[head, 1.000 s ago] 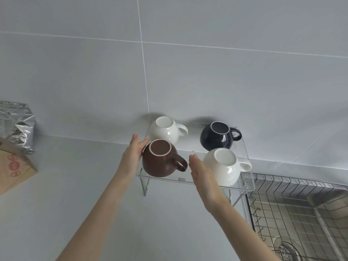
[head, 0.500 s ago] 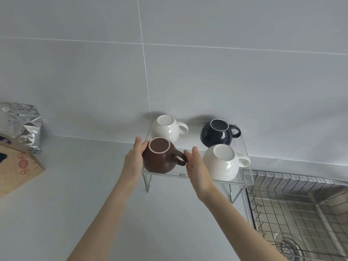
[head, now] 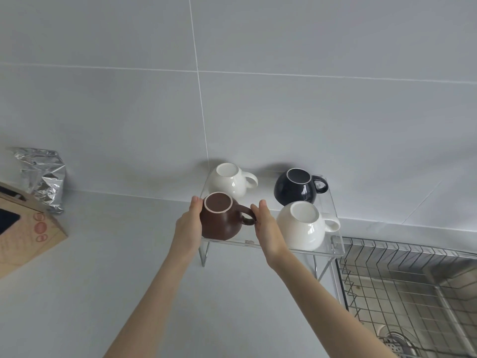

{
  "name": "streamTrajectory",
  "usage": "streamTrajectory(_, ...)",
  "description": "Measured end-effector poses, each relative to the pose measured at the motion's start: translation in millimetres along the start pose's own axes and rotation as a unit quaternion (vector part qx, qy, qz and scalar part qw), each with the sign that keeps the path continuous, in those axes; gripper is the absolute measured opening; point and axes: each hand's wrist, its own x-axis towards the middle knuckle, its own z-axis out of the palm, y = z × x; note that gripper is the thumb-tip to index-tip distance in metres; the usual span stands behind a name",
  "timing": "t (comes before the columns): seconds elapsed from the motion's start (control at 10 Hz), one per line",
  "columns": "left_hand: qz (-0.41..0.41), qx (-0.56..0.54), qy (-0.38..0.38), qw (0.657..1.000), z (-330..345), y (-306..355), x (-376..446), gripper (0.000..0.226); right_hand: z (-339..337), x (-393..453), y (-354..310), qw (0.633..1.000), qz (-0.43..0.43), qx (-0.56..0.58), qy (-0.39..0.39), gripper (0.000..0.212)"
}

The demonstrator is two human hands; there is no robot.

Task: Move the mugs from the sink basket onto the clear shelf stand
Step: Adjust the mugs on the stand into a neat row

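Four round mugs stand upside down on the clear shelf stand (head: 232, 243) against the wall. A brown mug (head: 222, 224) is at the front left, a white mug (head: 228, 182) behind it, a navy mug (head: 296, 188) at the back right and another white mug (head: 302, 228) at the front right. My left hand (head: 189, 226) lies against the brown mug's left side. My right hand (head: 267, 228) touches its handle from the right with straight fingers. The mug sits on the shelf, held between both hands.
The wire sink basket (head: 402, 293) lies in the steel sink at the lower right, with no mug visible in it and the drain (head: 395, 347) below. A crumpled foil bag (head: 44, 177) and a cardboard box (head: 25, 233) stand on the grey counter at the left.
My right hand has moved left from beside the front white mug onto the brown mug's handle. My left hand stays on the brown mug's left side. The view has shifted slightly.
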Motion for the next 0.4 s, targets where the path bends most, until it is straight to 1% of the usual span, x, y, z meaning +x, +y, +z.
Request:
streamTrajectory(0.1, -0.001, 0.046, 0.002, 0.999, 1.6, 7.0, -3.6, 0.051, -2.6, -5.0, -6.1, 1.0, -0.014, -0.017, -0.012, 0.042)
streamTrajectory(0.2, 0.047, 0.17, -0.016, 0.984, 2.5, 18.8, -8.7, 0.046, -8.8, -15.1, -16.4, 0.996, -0.018, -0.079, -0.031, 0.032)
streamTrajectory(0.3, 0.105, 0.369, -0.053, 0.922, 5.3, 25.3, -3.7, 0.042, -19.6, -25.4, -20.9, 0.992, -0.008, -0.116, -0.039, 0.042)
streamTrajectory(0.4, 0.157, 0.435, -0.065, 0.884, 15.6, 44.2, -1.4, 0.037, -41.2, -47.0, -48.9, 0.989, -0.062, -0.135, -0.025, 0.039)
